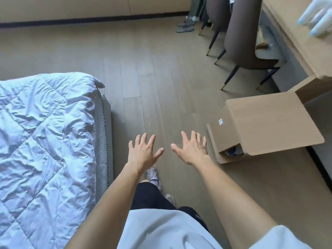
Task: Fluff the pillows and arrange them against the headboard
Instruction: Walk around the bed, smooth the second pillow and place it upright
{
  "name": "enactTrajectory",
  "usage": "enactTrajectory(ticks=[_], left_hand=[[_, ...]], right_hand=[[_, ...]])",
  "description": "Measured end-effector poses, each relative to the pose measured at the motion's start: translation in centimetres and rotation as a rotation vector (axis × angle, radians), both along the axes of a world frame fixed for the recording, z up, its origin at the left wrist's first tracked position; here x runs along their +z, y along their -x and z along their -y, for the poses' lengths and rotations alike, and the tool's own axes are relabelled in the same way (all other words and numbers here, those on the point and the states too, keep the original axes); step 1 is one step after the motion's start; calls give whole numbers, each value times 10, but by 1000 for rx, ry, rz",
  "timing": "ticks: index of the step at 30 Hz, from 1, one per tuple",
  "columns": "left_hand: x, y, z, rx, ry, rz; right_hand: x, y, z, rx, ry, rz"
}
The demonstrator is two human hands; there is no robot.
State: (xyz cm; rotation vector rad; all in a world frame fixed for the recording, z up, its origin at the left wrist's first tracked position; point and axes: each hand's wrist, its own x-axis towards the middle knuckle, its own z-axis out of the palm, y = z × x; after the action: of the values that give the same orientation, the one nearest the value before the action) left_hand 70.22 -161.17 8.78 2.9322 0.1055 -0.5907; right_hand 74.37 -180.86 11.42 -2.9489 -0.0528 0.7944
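A pale grey-brown wood plank floor [152, 72] fills most of the view, seen from above by a person standing on it. At the left lies a bed covered by a crumpled, pale blue quilted duvet [41, 141], its padded grey side rail [106, 137] running beside the person's legs. At the right, a light wooden desk [294, 42] stands over a low tan box-shaped unit [269, 123], with dark upholstered chairs on black gold-tipped legs [242, 42] tucked behind it. A white, blurred shape [318, 20] sits at the top right corner; it may be a glove, but the view is too poor to say.

Both bare arms reach forward over the floor. The left hand [143, 151] and the right hand [192, 150] are empty, fingers spread wide, near each other but not touching, gripping nothing.

No pillow and no headboard appear anywhere in view; they must lie out of frame, probably behind or to the left. The task seems not yet begun, or between steps. The next move likely calls for turning towards the head of the bed, finding a pillow, and taking it by both sides.
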Motion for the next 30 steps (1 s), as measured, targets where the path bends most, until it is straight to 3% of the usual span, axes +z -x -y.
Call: enactTrajectory(ticks=[21,30], left_hand=[[8,-433,-129,185,-22,31],[-7,-597,-178,370,-22,33]], right_hand=[[24,-477,-130,198,-26,58],[12,-678,-196,406,9,127]])
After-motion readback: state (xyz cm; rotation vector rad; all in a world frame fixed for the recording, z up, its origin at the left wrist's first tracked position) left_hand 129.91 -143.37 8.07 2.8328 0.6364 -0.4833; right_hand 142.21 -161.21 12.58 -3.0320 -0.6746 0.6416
